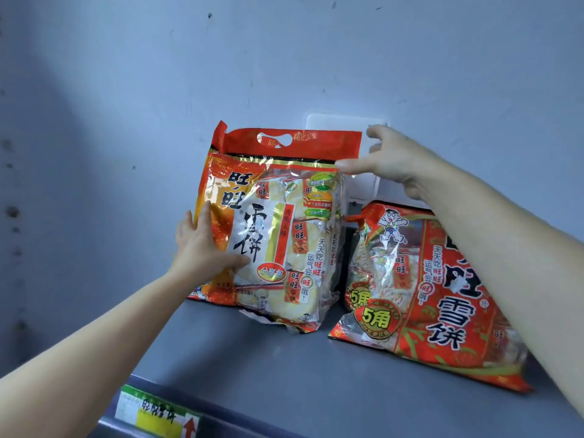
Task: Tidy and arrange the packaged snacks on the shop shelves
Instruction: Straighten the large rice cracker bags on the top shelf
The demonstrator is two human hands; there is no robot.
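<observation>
Fingers (227, 260) of left hand (205, 245), head view: flat, together, pressing left face of upright red-orange plastic snack bag (278, 216) on grey metal shelf (252, 358), long axis vertical. Right hand (395, 165) spread, thumb touching top-right corner.

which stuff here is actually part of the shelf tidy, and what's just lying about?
Job:
- upright snack bag
- second snack bag, slumped to its right
- left hand, flat on the upright bag
- right hand, open at its top corner
- shelf

Lying about:
- price label
- white wall plate
- wall
</observation>
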